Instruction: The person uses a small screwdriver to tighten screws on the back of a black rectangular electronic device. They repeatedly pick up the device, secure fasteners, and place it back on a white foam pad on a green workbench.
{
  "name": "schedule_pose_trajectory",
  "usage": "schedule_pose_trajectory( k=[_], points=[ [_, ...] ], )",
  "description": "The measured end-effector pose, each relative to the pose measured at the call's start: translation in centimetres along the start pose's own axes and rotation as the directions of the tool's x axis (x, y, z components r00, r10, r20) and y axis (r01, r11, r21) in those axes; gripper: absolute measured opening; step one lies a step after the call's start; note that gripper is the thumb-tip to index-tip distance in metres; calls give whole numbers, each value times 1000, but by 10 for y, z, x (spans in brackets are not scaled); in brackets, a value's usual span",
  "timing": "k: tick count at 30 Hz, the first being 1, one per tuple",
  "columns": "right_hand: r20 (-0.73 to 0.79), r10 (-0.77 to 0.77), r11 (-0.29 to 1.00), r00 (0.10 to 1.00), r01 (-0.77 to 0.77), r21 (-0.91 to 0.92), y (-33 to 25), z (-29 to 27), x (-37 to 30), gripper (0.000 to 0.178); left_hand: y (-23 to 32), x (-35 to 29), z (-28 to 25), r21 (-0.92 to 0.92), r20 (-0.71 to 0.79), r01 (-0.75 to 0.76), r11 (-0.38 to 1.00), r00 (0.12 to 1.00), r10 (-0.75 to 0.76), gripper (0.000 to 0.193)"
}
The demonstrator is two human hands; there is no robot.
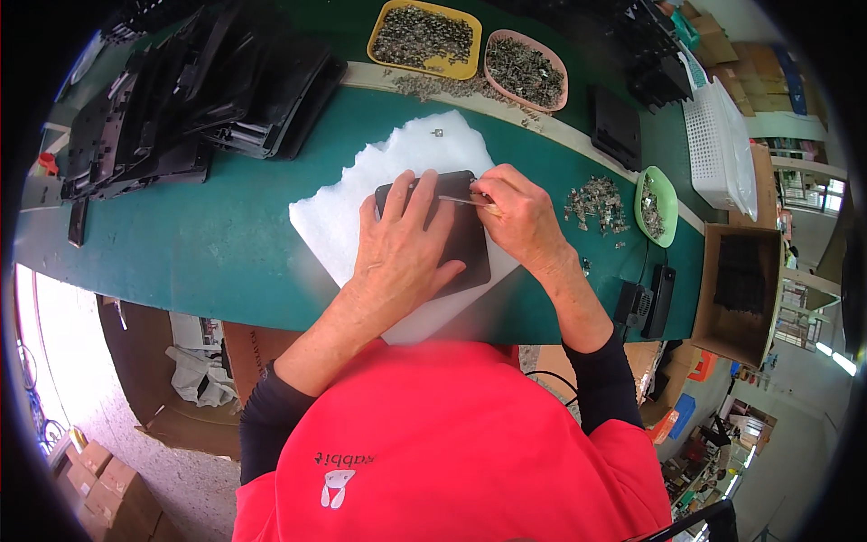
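Note:
A black, flat plastic panel with rounded corners lies on a white padded sheet. My left hand rests flat on the panel, fingers spread and thumb out to the side. At the panel's far right corner, my right hand is closed around a thin metal tool, its shaft reaching left over the panel toward my left fingers. The tool's grip is mostly hidden in my palm, and its exact kind does not show. A small metal piece sits on the sheet beyond the panel.
A yellow tray, a pink tray and a green tray hold small metal parts. Loose metal parts lie right on the green table. Black plastic housings are stacked far left. A cardboard box stands right.

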State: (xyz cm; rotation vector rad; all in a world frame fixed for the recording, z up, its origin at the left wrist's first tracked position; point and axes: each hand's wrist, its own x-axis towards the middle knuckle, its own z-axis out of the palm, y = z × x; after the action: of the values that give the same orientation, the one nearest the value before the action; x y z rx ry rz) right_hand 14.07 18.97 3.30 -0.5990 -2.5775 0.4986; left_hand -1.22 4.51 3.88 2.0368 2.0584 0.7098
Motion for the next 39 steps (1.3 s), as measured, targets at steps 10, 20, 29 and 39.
schedule_pose_trajectory(
  k=[10,20,29,39],
  points=[
    [90,5,995,996,4,-98,-4,-6,4,16,0,1,0,8,22,16,1000,1000,-16,68],
    [139,-53,998,989,47,46,9,-8,14,11,-1,-2,2,-16,-13,18,1000,1000,-18,69],
    [422,610,562,671,-742,366,3,-13,28,19,-3,-4,3,-10,-12,25,1000,1000,-26,69],
    [162,451,866,878,-474,159,11,14,20,13,-1,1,0,-28,1,15,999,1000,-15,69]
  ],
)
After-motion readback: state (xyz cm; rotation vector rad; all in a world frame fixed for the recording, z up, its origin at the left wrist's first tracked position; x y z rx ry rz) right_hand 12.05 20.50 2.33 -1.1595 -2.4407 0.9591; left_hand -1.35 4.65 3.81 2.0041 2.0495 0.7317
